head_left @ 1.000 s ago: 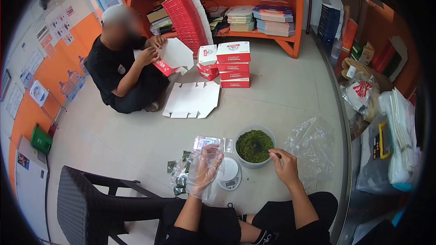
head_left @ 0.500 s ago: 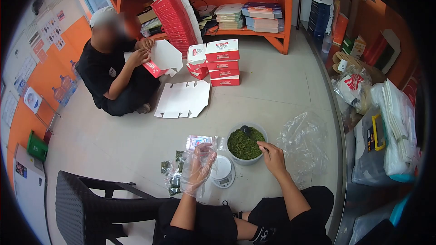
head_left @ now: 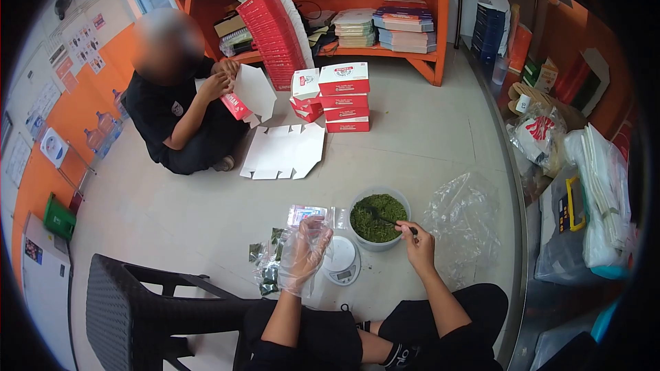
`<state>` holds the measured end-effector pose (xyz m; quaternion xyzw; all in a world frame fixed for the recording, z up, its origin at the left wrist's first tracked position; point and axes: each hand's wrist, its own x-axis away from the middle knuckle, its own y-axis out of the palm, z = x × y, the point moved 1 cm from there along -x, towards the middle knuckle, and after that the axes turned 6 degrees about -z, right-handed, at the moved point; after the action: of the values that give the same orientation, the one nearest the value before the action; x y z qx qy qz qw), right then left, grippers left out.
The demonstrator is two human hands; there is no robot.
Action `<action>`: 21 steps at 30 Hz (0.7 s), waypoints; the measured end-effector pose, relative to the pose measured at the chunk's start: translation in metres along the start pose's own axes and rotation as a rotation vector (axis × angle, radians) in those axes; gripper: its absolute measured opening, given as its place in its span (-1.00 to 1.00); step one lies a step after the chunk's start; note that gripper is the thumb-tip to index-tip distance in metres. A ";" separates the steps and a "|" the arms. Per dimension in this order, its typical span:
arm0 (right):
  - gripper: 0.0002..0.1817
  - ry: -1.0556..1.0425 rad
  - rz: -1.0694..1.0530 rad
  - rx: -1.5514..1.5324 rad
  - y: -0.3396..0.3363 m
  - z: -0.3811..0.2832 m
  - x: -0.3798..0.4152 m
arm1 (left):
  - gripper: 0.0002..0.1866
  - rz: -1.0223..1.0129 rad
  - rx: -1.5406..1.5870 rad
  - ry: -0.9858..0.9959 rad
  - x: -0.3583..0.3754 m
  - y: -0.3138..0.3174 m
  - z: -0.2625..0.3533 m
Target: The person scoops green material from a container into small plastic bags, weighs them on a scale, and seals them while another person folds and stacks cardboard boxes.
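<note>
My right hand is closed around the dark handle of a spoon, whose head sits partly buried in chopped green leaves. A round translucent tub holds the leaves. Crinkled clear plastic wraps my left hand; its fingers are curled around what looks like a clear plastic bag, though glove and bag are hard to tell apart. Between my hands, a white kitchen scale stands on the floor. Small filled green packets lie left of my left hand.
A large clear plastic sheet lies right of the tub. A black stool stands at my left. Across the floor, a seated person folds a red-and-white box beside stacked boxes. Shelving with bags runs along the right.
The spoon's head has dipped into the leaves and its handle now shows in my right hand. My left hand stays nearly in place. The view has shifted slightly.
</note>
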<state>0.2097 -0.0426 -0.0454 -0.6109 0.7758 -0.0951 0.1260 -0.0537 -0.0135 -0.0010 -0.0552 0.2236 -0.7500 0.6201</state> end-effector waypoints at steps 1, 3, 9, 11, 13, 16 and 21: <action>-0.75 -0.001 -0.001 0.002 0.002 0.005 0.001 | -0.57 0.002 0.002 0.000 0.002 0.000 0.000; -0.73 0.036 -0.028 -0.126 0.008 0.016 0.002 | -0.55 -0.022 -0.081 0.025 -0.002 -0.001 0.003; -0.69 0.172 -0.011 -0.300 0.007 0.018 0.014 | -0.53 0.035 -0.044 0.079 -0.002 0.000 0.002; -0.67 0.238 -0.050 -0.365 0.008 0.016 0.013 | -0.52 0.033 -0.080 0.132 -0.002 -0.001 -0.005; -0.63 0.261 -0.007 -0.340 0.006 0.019 0.013 | -0.52 0.034 -0.098 0.111 -0.002 -0.004 -0.007; -0.63 0.278 -0.042 -0.393 0.008 0.018 0.011 | -0.51 0.019 -0.089 0.092 0.000 -0.006 0.007; -0.64 0.296 -0.003 -0.370 0.005 0.017 0.010 | -0.51 -0.009 -0.159 0.085 0.000 -0.007 0.006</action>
<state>0.2083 -0.0511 -0.0634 -0.6042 0.7891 -0.0399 -0.1034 -0.0582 -0.0141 0.0073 -0.0732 0.3083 -0.7343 0.6003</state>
